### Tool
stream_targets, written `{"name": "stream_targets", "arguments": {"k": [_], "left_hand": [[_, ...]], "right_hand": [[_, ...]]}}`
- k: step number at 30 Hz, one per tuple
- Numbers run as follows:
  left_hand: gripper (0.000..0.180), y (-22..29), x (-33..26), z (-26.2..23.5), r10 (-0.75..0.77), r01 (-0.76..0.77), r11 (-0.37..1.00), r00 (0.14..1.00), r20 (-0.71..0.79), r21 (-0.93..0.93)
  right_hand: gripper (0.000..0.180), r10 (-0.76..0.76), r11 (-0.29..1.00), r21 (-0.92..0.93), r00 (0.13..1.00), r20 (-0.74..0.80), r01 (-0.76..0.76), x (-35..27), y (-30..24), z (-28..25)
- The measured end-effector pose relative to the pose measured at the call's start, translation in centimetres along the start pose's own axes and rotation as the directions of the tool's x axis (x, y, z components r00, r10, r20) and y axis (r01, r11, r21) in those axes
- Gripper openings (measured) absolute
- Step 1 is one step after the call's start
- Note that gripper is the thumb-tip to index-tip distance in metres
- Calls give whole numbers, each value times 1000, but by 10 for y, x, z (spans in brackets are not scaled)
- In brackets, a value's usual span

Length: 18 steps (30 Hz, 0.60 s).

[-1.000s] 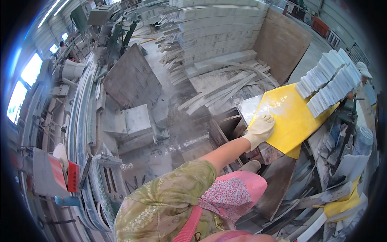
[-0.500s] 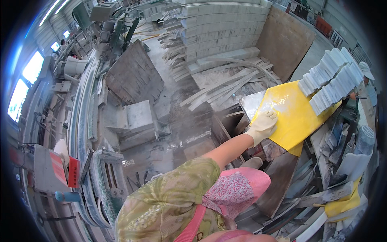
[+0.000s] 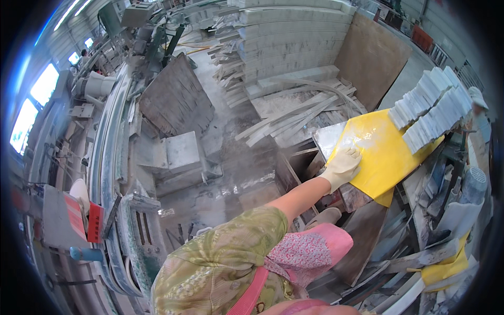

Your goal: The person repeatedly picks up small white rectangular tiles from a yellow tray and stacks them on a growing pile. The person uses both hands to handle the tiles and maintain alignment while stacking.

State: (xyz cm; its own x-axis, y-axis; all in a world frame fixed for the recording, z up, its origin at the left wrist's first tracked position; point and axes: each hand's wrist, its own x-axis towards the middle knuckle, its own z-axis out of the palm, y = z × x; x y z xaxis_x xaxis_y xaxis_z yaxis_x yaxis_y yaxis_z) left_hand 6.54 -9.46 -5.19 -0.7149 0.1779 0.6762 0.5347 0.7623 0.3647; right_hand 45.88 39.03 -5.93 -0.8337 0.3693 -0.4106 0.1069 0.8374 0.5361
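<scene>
The yellow sheet (image 3: 386, 165) lies spread over the desk (image 3: 328, 137), to the right of the person's body. It is bright and smooth, glossy where light strikes it near the far left edge, with a pale, dusty smear across its upper part. Its near corner hangs down past the desk's edge, and a strip of greyish, shiny desk top shows beside its left edge. Stacks of thin white strips (image 3: 441, 107) stand close together on its far right part.

The left hand (image 3: 342, 167), in a cream glove (image 3: 336, 176), rests at the sheet's left side. Its fingers (image 3: 352, 156) are curled; whether they pinch the sheet cannot be told. The right hand is out of view.

At the far left, a red sign (image 3: 95, 223) bears a line of dark characters. Beside it, a red and white label (image 3: 75, 216) is too small to read.
</scene>
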Motion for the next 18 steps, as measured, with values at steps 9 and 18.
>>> {"name": "stream_targets", "arguments": {"k": [9, 18], "left_hand": [[25, 4, 0, -7, -2, 2, 1000, 999, 40, -11], [24, 3, 1, -9, 3, -3, 1000, 999, 54, 1]], "right_hand": [[28, -319, 870, -491, 724, -611, -31, -16, -2, -16], [30, -154, 969, -203, 987, -54, 140, -3, 7, -2]]}}
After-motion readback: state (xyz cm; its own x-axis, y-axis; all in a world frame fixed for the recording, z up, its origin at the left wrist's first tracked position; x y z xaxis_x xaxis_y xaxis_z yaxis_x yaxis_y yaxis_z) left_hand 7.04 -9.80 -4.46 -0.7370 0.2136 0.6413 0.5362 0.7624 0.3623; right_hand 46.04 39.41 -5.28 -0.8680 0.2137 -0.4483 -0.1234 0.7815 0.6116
